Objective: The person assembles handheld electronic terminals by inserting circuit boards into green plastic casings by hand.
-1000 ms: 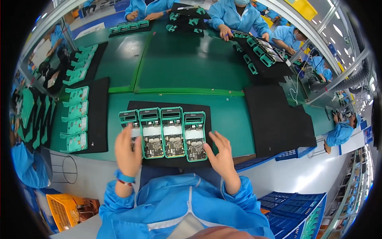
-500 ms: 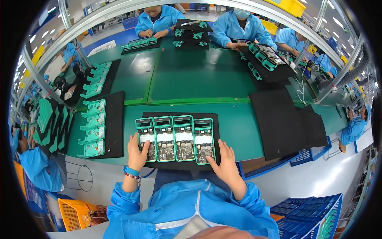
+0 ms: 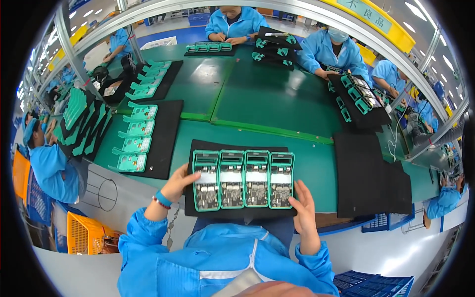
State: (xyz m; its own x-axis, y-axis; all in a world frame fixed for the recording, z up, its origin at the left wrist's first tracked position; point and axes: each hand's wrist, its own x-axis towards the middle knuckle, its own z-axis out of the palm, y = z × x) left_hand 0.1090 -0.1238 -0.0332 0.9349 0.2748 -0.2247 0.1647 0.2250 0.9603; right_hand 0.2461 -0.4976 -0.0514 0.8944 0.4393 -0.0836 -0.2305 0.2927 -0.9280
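Note:
Four green device housings with circuit boards and white strips lie side by side in a row on a black foam mat (image 3: 237, 214) in front of me. Against the leftmost housing (image 3: 206, 195), my left hand (image 3: 177, 185) rests with a finger on its upper left side. My right hand (image 3: 304, 210) is beside the rightmost housing (image 3: 281, 190), its fingers stretched up and the thumb touching the lower right corner. Neither hand is lifting anything. Some left fingertips are hard to make out at the mat's edge.
Left, another black mat (image 3: 170, 133) carries several green housings (image 3: 136, 144). Bare black mats (image 3: 371, 178) lie at the right. Across the green table (image 3: 277, 104), people in blue work beside stacked mats (image 3: 277, 44). An orange crate (image 3: 86, 232) stands low at the left.
The row of housings now sits straighter and more even, the rightmost level with the others. My left hand has shifted outward to the row's left side. The whole view has swung.

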